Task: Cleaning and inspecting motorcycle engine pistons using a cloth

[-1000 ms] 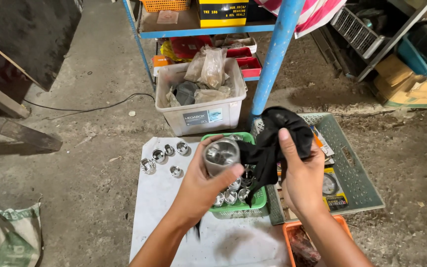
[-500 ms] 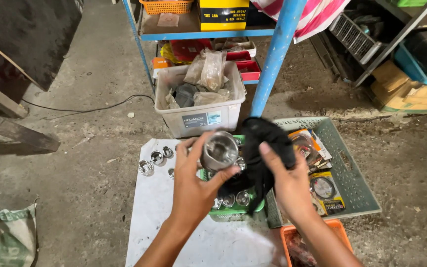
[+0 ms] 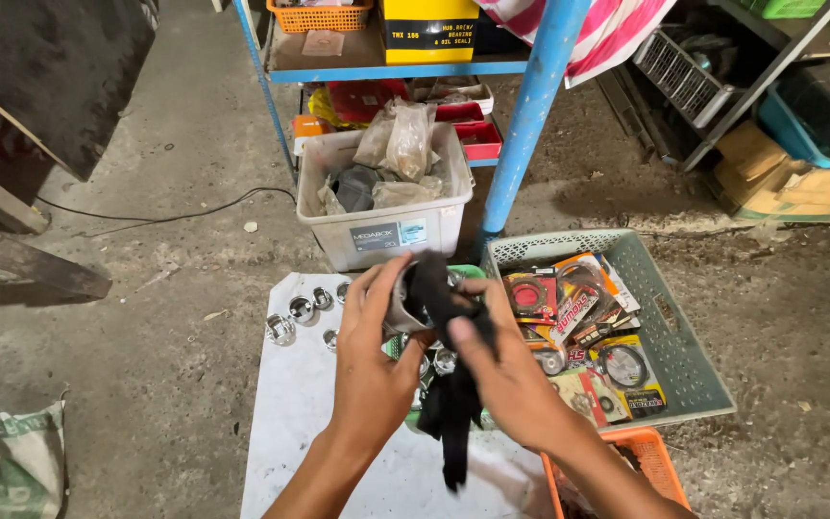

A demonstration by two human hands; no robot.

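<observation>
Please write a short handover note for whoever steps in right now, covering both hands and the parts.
Left hand: grips a metal cylindrical part over the green basket.
Right hand: presses a black cloth onto that part.
Done, seemingly: several shiny parts stand on the white sheet.
Left: more parts lie in the green basket; the held one is mid-wipe.

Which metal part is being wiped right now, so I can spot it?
Start at the blue post, then drop to the white sheet below it. Above it, the left hand grips a silvery cup-shaped piston. Unlike the loose ones, it is half wrapped in a black rag.
</observation>
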